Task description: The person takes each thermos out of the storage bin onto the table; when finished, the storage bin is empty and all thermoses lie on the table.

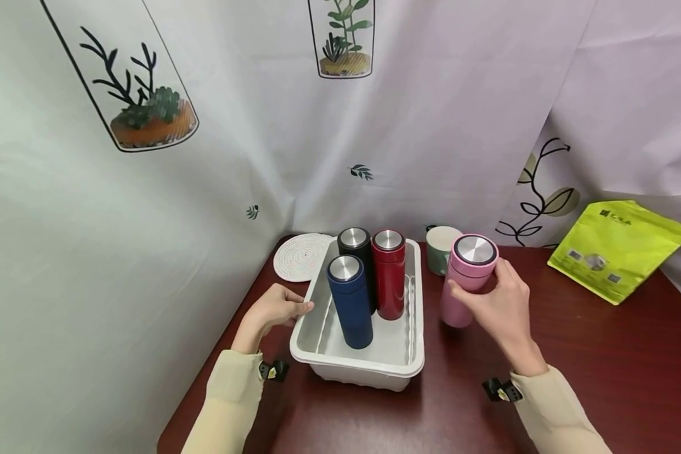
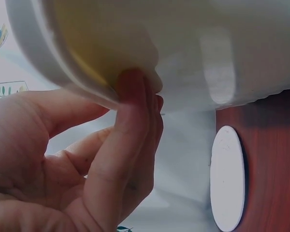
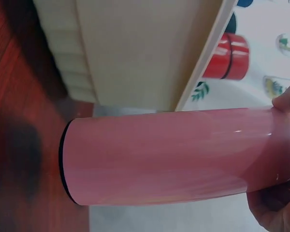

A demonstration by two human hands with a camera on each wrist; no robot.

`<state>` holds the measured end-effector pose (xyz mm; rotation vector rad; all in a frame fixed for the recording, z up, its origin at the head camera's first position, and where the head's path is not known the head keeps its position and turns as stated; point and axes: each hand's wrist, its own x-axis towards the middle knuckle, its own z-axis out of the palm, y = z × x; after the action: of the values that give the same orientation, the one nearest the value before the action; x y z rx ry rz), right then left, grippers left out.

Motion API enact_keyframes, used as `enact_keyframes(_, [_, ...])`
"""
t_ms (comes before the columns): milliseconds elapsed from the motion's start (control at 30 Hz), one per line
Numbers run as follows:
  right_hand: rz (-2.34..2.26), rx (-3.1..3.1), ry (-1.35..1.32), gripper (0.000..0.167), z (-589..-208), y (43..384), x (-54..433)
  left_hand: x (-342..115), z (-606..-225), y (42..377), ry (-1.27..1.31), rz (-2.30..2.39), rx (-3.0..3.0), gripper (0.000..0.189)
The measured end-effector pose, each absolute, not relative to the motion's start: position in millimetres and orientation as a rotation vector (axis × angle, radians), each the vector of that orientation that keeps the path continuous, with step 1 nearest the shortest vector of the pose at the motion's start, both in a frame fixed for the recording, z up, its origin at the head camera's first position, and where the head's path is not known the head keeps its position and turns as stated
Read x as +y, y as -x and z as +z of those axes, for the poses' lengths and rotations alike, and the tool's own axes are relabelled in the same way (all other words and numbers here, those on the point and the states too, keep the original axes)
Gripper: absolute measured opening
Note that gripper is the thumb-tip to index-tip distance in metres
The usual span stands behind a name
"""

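Toward six o'clock in the head view, a white tub (image 1: 357, 364) sits on a dark red table (image 1: 556, 340). It holds a blue bottle (image 1: 350, 302), a black bottle (image 1: 364, 255) and a red bottle (image 1: 389, 277). The left arm comes up from seven o'clock. Its wrist bends, and the left hand (image 1: 273, 309) points its fingers to three o'clock, pinching the tub's rim at nine o'clock. The right arm comes up from five o'clock and leans toward eleven. The right hand (image 1: 502, 302) is spread just wide enough to hug a pink bottle (image 1: 470, 277), with the thumb on the near side. This bottle is at three o'clock from the tub, just beside it but apart. A mug (image 1: 442, 243) is behind it.

From the left wrist, the bent fingers (image 2: 121, 145) reach up to twelve o'clock, and their tips press the tub just under the rim.

From the right wrist, the pink bottle's black bottom points to nine o'clock, away from its shadow (image 3: 21, 159). The right hand grips the other end at three o'clock. Some fingers are hidden.
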<state>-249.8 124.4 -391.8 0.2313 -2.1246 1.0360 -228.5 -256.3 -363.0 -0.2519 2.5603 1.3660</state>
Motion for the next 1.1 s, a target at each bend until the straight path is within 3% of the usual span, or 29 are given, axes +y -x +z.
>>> enact_keyframes(667, [1.099,-2.182,-0.106,0.058,-422.1,290.3,126.6,-257.6,-364.1,229.0,0.264,1.362,2.556,0.036])
enact_keyframes(1100, [1.105,-2.315,-0.095,0.064,-419.2,309.3,137.4,-257.2,-366.5,229.5,0.279,1.362,2.563,0.035])
